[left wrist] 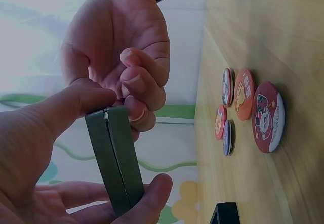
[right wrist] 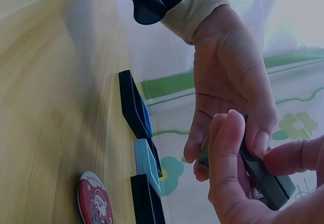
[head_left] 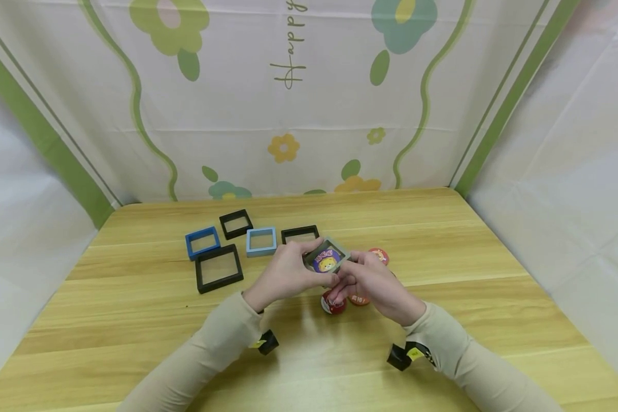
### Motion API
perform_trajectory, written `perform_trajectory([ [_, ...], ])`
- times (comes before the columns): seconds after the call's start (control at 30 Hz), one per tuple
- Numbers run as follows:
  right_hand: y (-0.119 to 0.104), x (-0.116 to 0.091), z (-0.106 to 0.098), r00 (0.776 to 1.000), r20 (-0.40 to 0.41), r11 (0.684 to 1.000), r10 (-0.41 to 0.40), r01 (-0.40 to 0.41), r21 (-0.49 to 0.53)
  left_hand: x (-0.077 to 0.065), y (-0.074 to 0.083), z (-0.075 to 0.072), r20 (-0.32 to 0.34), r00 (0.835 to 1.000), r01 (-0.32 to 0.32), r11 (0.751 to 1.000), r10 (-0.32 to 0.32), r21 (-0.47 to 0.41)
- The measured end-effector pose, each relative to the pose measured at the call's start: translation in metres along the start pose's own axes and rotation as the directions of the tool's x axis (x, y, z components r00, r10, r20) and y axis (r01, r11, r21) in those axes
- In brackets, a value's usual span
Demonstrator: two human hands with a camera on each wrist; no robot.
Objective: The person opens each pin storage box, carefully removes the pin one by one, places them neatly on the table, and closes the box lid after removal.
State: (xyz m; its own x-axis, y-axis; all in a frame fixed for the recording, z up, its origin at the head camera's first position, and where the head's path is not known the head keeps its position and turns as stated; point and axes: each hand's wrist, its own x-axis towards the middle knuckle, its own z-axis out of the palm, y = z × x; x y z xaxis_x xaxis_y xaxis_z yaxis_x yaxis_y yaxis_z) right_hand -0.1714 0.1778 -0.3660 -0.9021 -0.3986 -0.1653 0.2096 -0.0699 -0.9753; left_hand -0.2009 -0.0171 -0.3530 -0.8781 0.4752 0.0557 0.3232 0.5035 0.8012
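Note:
A grey-green square display frame [head_left: 344, 250] is held up over the table, with a purple lion badge [head_left: 327, 261] behind its clear film. My left hand [head_left: 290, 270] grips the frame from the left, thumb on the near edge and fingers at the far one. At its right corner, my right hand [head_left: 376, 286] pinches the frame between thumb and fingers. Seen edge-on in the left wrist view, the frame [left wrist: 115, 158] shows a thin gap between its two halves. Below the hands lie a red Santa badge [head_left: 332, 304] and an orange badge [head_left: 359, 300].
Left of the hands lie a blue frame [head_left: 204, 252], a large black frame [head_left: 220, 284], a small black frame [head_left: 238, 233] and a light blue frame [head_left: 261, 252]. Another black frame [head_left: 300, 229] is partly behind my left hand. Another red badge [head_left: 380, 254] lies beyond my right hand.

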Motion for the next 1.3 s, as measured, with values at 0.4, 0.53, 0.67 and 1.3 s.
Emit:
perform_trajectory([
  [0.4,-0.0008,-0.0025,0.0036,1.000,-0.018,1.000,-0.008,0.008,-0.001,-0.0003,-0.0001,0.0002,-0.006,1.000,0.007,1.000,-0.007,-0.011],
  [0.53,-0.0002,-0.0029,0.0041,1.000,-0.018,1.000,-0.009,0.009,0.017,-0.0004,-0.0002,0.0005,-0.012,1.000,0.005,1.000,-0.005,-0.015],
  [0.67,0.0003,-0.0027,0.0043,1.000,-0.022,1.000,-0.007,0.007,0.015,-0.0011,0.0005,-0.0002,-0.013,1.000,-0.001,1.000,0.000,-0.016],
  [1.3,0.0002,-0.0013,0.0062,1.000,0.014,0.997,0.016,-0.017,0.075,-0.0025,0.0020,-0.0074,0.019,1.000,-0.003,1.000,0.003,-0.012],
])
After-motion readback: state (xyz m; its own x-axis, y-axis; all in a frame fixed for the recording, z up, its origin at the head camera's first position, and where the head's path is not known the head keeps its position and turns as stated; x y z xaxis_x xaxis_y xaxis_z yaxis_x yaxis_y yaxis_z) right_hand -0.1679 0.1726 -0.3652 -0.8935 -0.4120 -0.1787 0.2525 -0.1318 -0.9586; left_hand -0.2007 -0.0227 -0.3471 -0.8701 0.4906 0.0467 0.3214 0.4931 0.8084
